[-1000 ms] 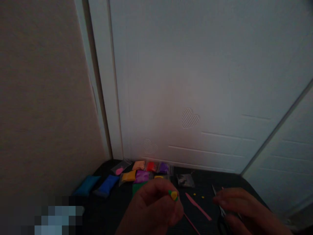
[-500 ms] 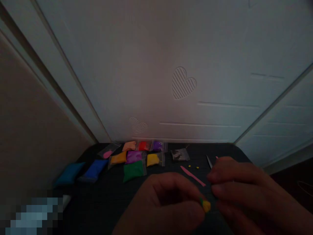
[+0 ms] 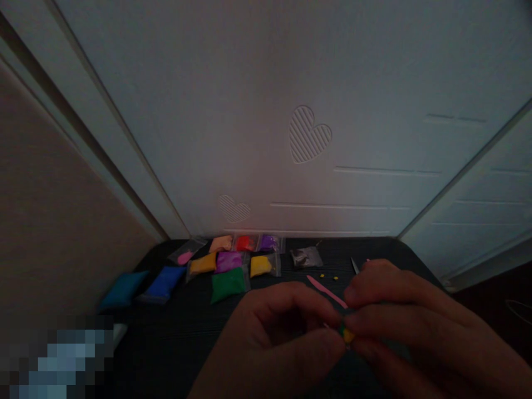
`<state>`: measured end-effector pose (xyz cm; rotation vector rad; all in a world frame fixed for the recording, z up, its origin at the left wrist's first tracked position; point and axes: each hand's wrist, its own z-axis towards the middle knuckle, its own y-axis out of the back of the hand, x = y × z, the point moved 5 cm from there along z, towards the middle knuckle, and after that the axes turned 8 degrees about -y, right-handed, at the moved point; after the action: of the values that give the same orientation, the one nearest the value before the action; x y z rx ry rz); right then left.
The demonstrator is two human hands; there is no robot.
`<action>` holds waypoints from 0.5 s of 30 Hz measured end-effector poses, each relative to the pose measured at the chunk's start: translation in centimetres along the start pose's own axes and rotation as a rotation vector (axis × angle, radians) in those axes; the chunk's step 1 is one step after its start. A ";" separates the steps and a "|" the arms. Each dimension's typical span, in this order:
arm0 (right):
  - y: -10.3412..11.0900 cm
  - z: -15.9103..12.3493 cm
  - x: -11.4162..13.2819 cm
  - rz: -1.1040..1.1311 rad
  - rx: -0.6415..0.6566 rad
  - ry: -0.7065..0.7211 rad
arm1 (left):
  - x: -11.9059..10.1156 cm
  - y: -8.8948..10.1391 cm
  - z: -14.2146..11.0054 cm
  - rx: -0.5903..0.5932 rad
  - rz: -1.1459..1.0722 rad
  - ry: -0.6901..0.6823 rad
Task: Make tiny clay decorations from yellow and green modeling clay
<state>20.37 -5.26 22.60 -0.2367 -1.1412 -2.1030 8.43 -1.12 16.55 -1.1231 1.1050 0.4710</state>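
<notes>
Between the thumb and forefinger of my left hand (image 3: 278,338) is a small yellow-and-green clay piece (image 3: 347,334). The fingers of my right hand (image 3: 411,316) close on its right side, so much of it is hidden. Just beyond the fingertips a pink plastic modelling knife (image 3: 326,290) lies on the dark table (image 3: 174,343). Two tiny yellow clay bits (image 3: 322,275) rest behind that knife. A metal blade (image 3: 354,265) sticks out past my right hand, which covers the rest of it.
Bags of coloured clay lie at the back left, among them green (image 3: 228,285), yellow (image 3: 265,265), blue (image 3: 163,282) and teal (image 3: 123,289). A clear bag with dark contents (image 3: 306,257) sits at the back centre. Behind the table rises a white panel (image 3: 249,138) with heart reliefs.
My right hand has moved left, and its fingertips now meet the clay piece in my left hand. The view has tilted slightly.
</notes>
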 end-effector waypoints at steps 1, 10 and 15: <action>0.0 0.1 0.1 0.011 -0.009 0.018 | -0.3 0.0 0.0 -0.007 0.032 -0.030; 0.0 0.3 0.3 0.046 -0.032 0.035 | -2.7 0.5 -0.8 0.034 0.488 -0.426; 0.2 0.6 0.5 0.050 -0.065 0.046 | -3.2 0.4 -1.1 0.055 0.626 -0.558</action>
<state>20.02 -5.15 23.31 -0.2439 -1.0314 -2.0932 6.28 -1.27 19.14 -0.5163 0.9401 1.1577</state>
